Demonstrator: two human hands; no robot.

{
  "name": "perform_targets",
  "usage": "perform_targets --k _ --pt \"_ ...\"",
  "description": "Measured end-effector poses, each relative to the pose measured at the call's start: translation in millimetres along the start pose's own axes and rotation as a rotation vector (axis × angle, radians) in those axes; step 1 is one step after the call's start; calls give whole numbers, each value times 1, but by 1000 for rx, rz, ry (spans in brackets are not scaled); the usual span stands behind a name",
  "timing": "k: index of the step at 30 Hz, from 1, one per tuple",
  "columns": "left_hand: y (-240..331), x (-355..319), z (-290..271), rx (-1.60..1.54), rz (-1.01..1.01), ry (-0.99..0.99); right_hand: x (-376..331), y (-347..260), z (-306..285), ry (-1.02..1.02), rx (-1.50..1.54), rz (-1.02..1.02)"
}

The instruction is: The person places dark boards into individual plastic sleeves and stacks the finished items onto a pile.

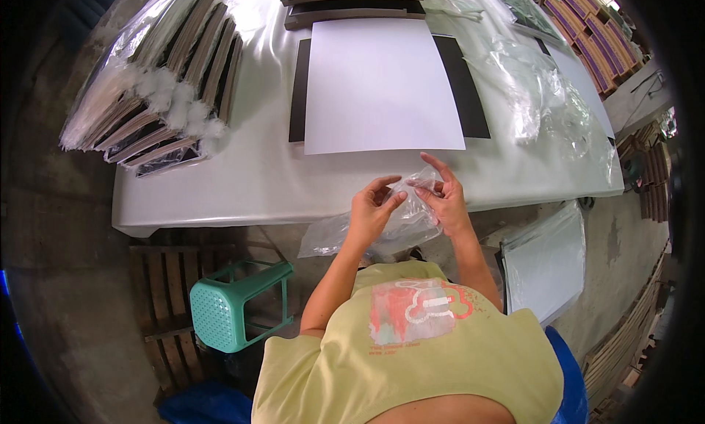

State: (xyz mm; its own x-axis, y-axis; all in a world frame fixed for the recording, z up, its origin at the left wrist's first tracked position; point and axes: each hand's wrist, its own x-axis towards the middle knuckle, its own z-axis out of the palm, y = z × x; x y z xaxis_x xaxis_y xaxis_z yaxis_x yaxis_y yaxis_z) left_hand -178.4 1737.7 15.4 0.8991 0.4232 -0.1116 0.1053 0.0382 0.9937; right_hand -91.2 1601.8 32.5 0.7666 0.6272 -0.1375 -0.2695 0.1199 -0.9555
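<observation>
Both my hands are in front of my chest, at the table's near edge, with a clear plastic bag (367, 229) between them. My left hand (376, 206) pinches the bag's edge between thumb and fingers. Opposite it, my right hand (445, 200) grips the plastic too, its index finger raised. Most of the bag hangs down to the left, below the table edge. Just beyond my hands lies a large white sheet (382, 90), resting on a black panel (463, 86) that shows at both sides.
Plastic-wrapped stacked panels (172, 93) stand at the table's left. Dark frame-like pieces (356, 9) are stacked at the back. Loose clear plastic (540, 93) covers the right side. A green stool (220, 317) is lower left; a wrapped white panel (547, 259) leans lower right.
</observation>
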Motion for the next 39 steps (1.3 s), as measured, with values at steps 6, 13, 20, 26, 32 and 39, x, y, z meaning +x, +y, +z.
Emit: perform_targets --k 6,13,20,26,32,39 --pt "0 -8 9 -37 -80 22 -5 4 -10 61 46 -119" --pt "2 -13 15 184 27 26 -13 -3 -13 112 -40 -44" --pt "-7 -19 24 151 208 137 -22 16 -12 175 -73 -29" --pt "-11 -23 35 -134 194 229 -26 23 -4 126 197 -111" --pt "-13 -31 28 -103 171 263 -31 11 -16 60 220 -8" --pt "1 -36 36 -25 -25 -9 -29 14 -19 148 246 -185"
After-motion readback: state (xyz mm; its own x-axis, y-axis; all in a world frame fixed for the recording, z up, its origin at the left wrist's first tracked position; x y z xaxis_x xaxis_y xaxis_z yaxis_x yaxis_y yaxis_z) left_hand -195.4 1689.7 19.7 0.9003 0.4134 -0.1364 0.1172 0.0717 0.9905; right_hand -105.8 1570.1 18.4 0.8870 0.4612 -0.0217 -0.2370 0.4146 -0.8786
